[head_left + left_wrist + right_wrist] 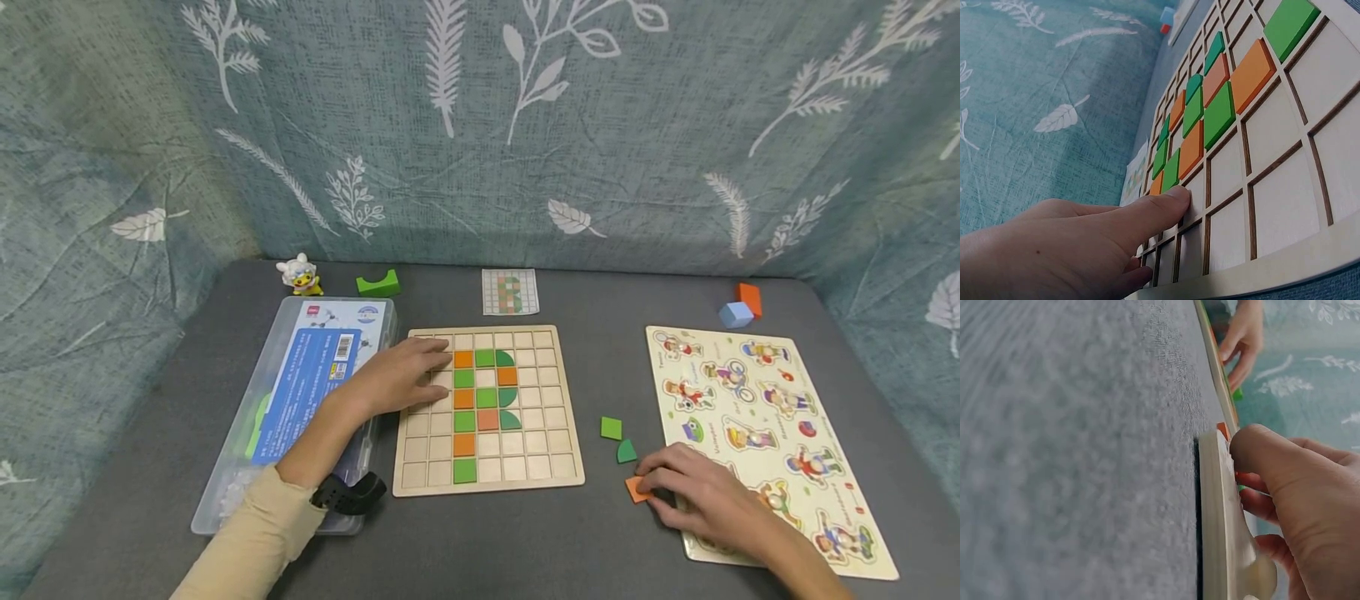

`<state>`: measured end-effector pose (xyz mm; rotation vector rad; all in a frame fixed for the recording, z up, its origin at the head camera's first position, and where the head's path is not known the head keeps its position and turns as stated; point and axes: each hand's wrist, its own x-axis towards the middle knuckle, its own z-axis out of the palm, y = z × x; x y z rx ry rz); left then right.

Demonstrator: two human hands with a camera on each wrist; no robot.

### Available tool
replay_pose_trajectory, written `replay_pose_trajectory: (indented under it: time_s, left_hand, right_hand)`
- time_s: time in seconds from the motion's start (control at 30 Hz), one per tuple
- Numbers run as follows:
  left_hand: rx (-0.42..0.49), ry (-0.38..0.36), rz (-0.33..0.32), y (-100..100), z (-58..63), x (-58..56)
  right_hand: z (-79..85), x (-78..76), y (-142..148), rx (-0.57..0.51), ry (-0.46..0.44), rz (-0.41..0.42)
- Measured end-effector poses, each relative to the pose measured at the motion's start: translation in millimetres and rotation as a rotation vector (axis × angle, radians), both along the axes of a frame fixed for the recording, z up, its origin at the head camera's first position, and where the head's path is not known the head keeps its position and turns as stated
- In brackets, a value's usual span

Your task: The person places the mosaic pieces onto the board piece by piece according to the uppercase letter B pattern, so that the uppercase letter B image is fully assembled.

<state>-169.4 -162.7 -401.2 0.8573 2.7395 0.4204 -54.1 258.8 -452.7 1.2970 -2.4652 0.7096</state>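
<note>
My left hand [395, 377] rests its fingers on the left part of a wooden grid board [536, 476], beside a column of orange and green square tiles. In the left wrist view the extended fingers of that hand [1104, 234] touch the board near a green tile [1171, 171]. Over at the right, my right hand [701, 497] pinches an orange square tile [636, 490] at the near left edge of a picture puzzle board. A corner of this orange tile [1222, 430] shows past the thumb in the right wrist view. Its other fingers are partly hidden there.
A green square tile [611, 428] and a dark green quarter-round tile [626, 451] lie between the grid board and the puzzle board [750, 475]. A pattern card [487, 293] lies behind. At left is a plastic case [300, 375]; a figurine [302, 275] and blocks [378, 284] stand beyond.
</note>
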Motion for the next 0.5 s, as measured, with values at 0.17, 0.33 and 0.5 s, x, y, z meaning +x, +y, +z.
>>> replay_pose_trajectory:
  time_s: [0.17, 0.33, 0.5]
  left_hand:
    - [0.001, 0.012, -0.005, -1, -0.1, 0.2]
    - [0.0, 0.014, -0.018, -1, -0.5, 0.1]
    - [-0.008, 0.01, -0.019, -1, 1.7, 0.3]
  right_hand:
    - [3.1, -6.6, -21, -0.058, 0.003, 0.042]
    - [11.7, -17.9, -70, -0.1, 0.0, 0.136]
    - [20.6, -28.0, -119, -0.059, -0.008, 0.216]
